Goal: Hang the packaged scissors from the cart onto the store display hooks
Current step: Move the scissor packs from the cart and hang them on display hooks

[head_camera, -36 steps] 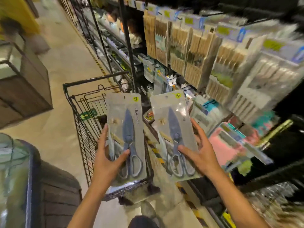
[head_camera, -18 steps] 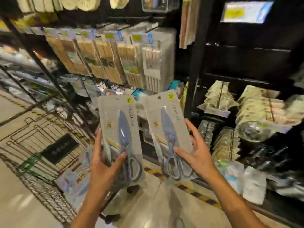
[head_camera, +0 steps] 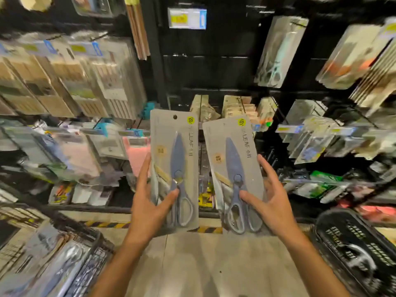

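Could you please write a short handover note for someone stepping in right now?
Left hand: holds the left scissors pack by its lower end.
Right hand: holds the right scissors pack the same way.
Both packs are upright in front of the display rack, not touching it.
Done: none hung.
Left: hang both packs on a hook; more wait in the cart.

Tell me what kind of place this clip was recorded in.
Most likely a retail store aisle: black racks of packaged goods on hooks, price tags along the shelves, and a wire cart at lower left. Each hand holds a carded scissors pack.
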Tool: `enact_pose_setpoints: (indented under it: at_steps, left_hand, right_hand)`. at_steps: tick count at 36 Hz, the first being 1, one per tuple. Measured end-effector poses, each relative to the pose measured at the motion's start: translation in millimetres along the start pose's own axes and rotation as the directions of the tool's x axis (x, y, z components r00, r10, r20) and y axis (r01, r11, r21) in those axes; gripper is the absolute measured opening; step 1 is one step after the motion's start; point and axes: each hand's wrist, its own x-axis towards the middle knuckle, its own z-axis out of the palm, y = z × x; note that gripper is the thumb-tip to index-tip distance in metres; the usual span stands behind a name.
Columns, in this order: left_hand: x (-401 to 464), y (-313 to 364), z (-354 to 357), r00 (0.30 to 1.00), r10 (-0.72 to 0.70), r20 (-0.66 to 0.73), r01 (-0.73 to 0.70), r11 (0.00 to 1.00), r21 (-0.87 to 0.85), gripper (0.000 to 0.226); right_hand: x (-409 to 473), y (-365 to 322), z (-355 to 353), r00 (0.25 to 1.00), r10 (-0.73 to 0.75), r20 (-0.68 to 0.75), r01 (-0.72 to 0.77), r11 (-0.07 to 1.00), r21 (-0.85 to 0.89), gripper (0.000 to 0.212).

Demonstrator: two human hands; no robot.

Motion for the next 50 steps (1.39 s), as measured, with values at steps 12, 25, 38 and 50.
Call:
enact_pose_setpoints:
  at_steps: [12,25,38,50]
  left_hand:
    - [12,58,111,0.992,0.125,-0.012,-0.125,0.992,-0.006,0.097]
    - [46,105,202,0.986,0.151,-0.077,-0.154,0.987,-0.034,0.095]
    - [132,90,216,0.985,0.173,0.019,-0.172,0.983,-0.072,0.100]
    - [208,82,223,0.968,0.208,0.142,-0.196,0.976,-0.091,0.101]
  right_hand:
    - [26,-8,-121,0.996,-0.088,-0.022,0.089,0.996,0.030,0.087]
    - [80,-14,-207,0.986,-0.162,-0.031,0.163,0.986,0.030,0.087]
    - [148,-15,-207,0.972,-0.174,-0.157,0.175,0.985,-0.009,0.085]
    - [195,-14,-198,0.947,-0.180,-0.267,0.175,0.984,-0.043,0.086]
